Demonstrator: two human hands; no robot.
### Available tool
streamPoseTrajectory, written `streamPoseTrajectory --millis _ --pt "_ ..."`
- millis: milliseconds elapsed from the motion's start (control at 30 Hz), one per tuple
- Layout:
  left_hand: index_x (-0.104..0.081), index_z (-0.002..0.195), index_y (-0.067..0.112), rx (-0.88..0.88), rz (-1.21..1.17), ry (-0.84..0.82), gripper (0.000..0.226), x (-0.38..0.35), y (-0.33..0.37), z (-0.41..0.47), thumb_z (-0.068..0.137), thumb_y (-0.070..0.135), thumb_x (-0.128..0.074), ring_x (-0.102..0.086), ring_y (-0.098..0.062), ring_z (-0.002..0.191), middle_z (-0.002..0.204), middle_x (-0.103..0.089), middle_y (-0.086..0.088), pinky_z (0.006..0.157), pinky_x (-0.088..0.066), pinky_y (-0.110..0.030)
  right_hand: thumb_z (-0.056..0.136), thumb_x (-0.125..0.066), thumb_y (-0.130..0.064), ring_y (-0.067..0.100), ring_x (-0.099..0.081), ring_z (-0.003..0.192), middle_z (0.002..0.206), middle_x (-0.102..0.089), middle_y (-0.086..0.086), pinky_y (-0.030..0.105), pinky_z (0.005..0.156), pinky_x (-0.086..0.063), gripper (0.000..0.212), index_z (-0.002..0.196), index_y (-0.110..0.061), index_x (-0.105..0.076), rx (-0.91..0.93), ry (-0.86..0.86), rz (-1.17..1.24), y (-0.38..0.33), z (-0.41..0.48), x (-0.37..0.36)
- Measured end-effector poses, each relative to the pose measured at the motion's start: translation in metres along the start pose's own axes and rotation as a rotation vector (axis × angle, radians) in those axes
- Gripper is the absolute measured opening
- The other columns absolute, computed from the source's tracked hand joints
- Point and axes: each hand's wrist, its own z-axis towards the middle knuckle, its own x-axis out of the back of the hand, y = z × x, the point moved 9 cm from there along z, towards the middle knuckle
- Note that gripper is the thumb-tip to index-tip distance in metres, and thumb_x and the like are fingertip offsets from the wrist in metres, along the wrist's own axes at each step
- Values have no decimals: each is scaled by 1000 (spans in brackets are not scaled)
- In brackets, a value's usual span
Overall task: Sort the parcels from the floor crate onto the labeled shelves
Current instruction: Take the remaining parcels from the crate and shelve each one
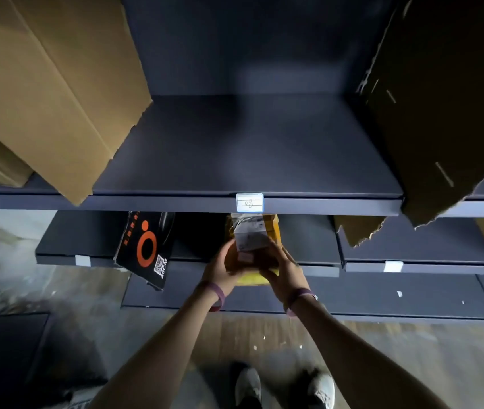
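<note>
My left hand (222,268) and right hand (282,270) both grip the yellow parcel (254,237), one on each side, approx. equally near to it. Its long axis points away from me, w/ the far end just under the front edge of the shelf (249,149) that carries the label "08" (249,202). I judge the next move turns on this: the parcel is below that shelf, so it must go up, then fwd.

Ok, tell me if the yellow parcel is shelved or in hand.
In hand: the left hand and right hand grip the yellow parcel below the 08 label.
</note>
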Motion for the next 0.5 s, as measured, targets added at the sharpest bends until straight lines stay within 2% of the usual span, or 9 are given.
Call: streamPoseTrajectory --millis 133,233,333,433,500 --pt "-34 143 25 -57 -14 13 70 -1 2 14 84 8 -69 -48 -19 126 137 -50 -1 101 -42 -29 87 -66 -7 25 -53 122 144 -46 -1 38 96 -50 75 146 -36 -29 18 8 -28 -1 12 -7" --pt "-34 145 22 -84 33 26 70 2 10 25 85 9 -68 -45 -22 129 141 -45 -6 102 -42 -33 89 -64 -11 30 -49 127 151 -36 2 41 99 -48 75 149 -33 -25 37 -10 -87 -1 24 -6" --pt "-32 147 18 -88 111 88 71 8 8 18 86 10 -67 -39 -26 134 148 -35 -11 107 -39 -40 93 -57 -10 32 -34 139 157 -26 8 48 108 -39 75 152 -32 -17 -3 24 -192 12 17 -2" --pt "-30 147 14 -95 164 195 68 15 -11 -10 88 9 -62 -35 -26 138 151 -32 -11 111 -34 -37 92 -50 -3 28 -24 144 158 -23 6 40 116 -27 74 153 -20 -12 -34 110 -233 28 -16 -1" --pt "-28 148 12 -87 234 190 66 12 -30 -29 89 8 -59 -32 -25 139 152 -29 -11 111 -31 -31 89 -46 3 25 -18 145 160 -18 4 35 115 -21 79 153 -22 -7 -51 66 -285 40 -38 -12"
